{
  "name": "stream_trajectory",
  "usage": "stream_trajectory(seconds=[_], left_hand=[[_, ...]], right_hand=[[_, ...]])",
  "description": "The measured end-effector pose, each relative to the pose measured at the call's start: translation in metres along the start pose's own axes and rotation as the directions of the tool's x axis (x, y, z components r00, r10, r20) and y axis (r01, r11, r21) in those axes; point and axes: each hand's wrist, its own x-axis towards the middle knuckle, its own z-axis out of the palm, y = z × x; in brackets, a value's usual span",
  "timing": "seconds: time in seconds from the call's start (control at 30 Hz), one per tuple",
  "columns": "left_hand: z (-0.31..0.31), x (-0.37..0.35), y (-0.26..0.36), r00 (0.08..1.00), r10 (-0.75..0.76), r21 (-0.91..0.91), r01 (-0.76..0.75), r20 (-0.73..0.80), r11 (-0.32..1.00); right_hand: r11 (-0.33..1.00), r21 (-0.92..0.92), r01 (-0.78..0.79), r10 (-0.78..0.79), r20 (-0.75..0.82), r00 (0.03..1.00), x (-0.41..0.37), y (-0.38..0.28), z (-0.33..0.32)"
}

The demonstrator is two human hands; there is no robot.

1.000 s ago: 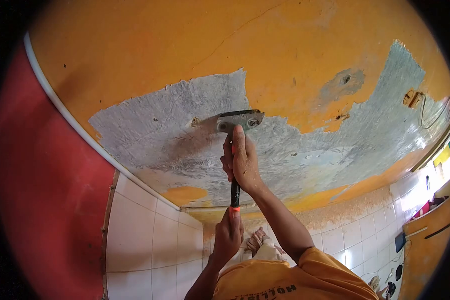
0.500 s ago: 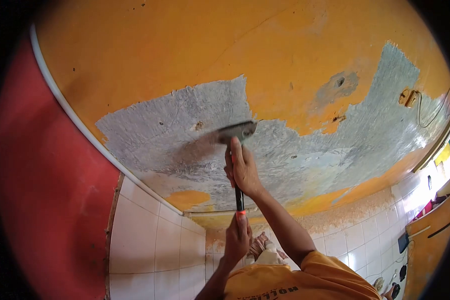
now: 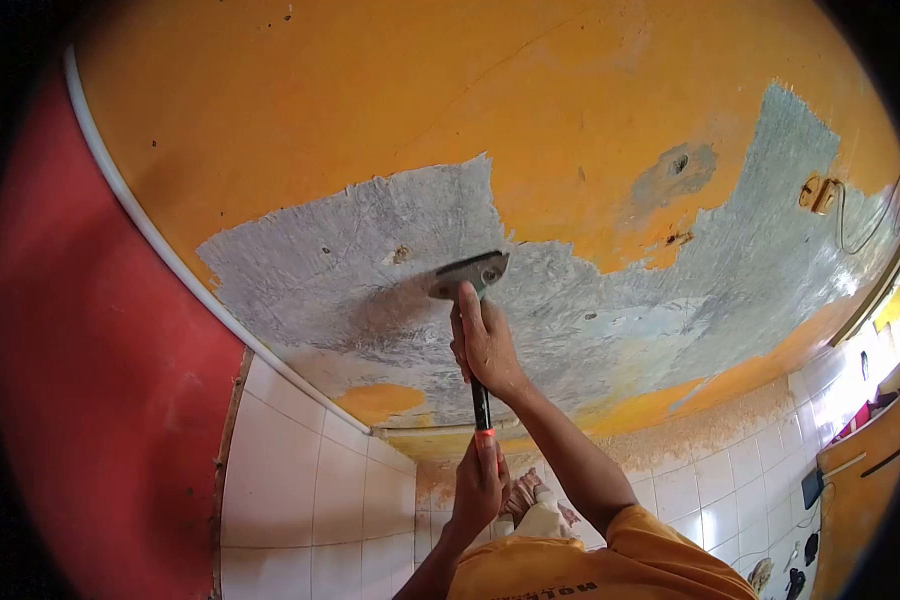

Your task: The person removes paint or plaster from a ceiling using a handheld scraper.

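A long-handled scraper (image 3: pixel 473 271) with a wide dark blade lies against or close to the bare grey patch (image 3: pixel 370 230) of the wall. Just below its head, my right hand (image 3: pixel 485 340) grips the shaft, with the thumb laid up toward the blade. My left hand (image 3: pixel 482 483) is wrapped round the lower end of the black handle, near its red-orange band. Orange paint (image 3: pixel 370 90) with a ragged edge borders the grey patch above the blade. Whether the blade touches the wall is hard to make out.
A pale pipe (image 3: pixel 160 240) runs down the corner beside a red wall (image 3: pixel 100 330). White tiles (image 3: pixel 280 450) cover the lower surfaces. On the right are an electrical socket (image 3: pixel 820 195) with a loose cable and an orange wooden piece of furniture (image 3: pixel 865 470). My feet (image 3: pixel 525 492) show below.
The scraper head and my right hand have moved slightly down the wall. My left hand keeps its hold on the handle's end. The whole view has shifted a little.
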Motion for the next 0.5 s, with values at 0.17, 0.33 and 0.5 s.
stream_trajectory(seconds=[0.17,0.33,0.5], left_hand=[[-0.004,0.018,0.067,0.999,-0.027,-0.050,0.029,0.040,0.998],[0.002,0.013,-0.005,0.997,-0.079,-0.029,0.079,0.003,0.996],[0.002,0.006,-0.042,0.999,0.019,0.118,-0.023,0.042,0.993]], right_hand=[[0.992,0.044,0.116,-0.116,-0.010,0.993,0.020,-0.061,0.012],[0.998,-0.065,0.028,-0.031,-0.052,0.998,0.005,-0.001,0.002],[0.997,0.079,0.021,-0.010,-0.146,0.989,-0.011,0.029,-0.030]])
